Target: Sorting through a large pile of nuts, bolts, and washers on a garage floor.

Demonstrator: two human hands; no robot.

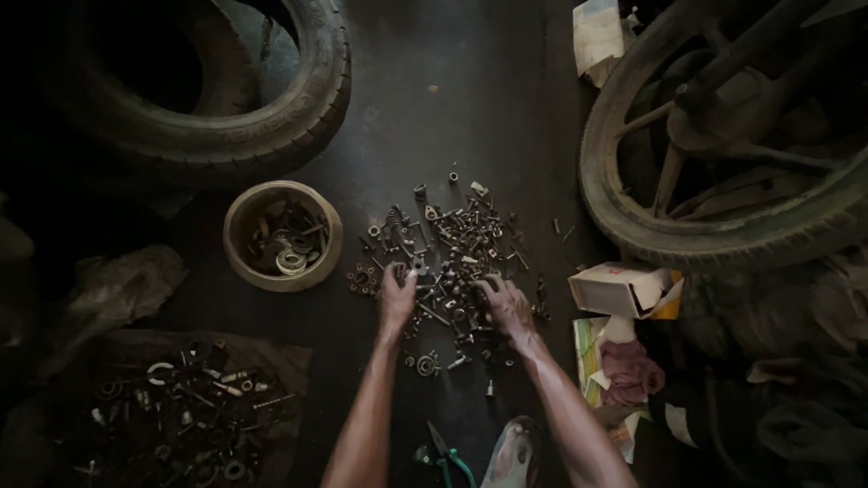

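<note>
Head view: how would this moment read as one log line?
left hand: in pile of bolts and nuts | right hand: on same pile | bowl: left of pile | floor: dark

Open cardboard box [622, 289] – small, whitish w/ a yellow-orange flap – lies on its side on the floor, just right of the right hand [506, 305], below the spoked wheel [723, 136]. Under it, printed paper wrappers [592, 348] w/ green and yellow edges, partly covered by a pink rag [630, 370]. At the top edge, beside the wheel, a pale paper packet [597, 36] – crumpled, print too small to tell.
</note>
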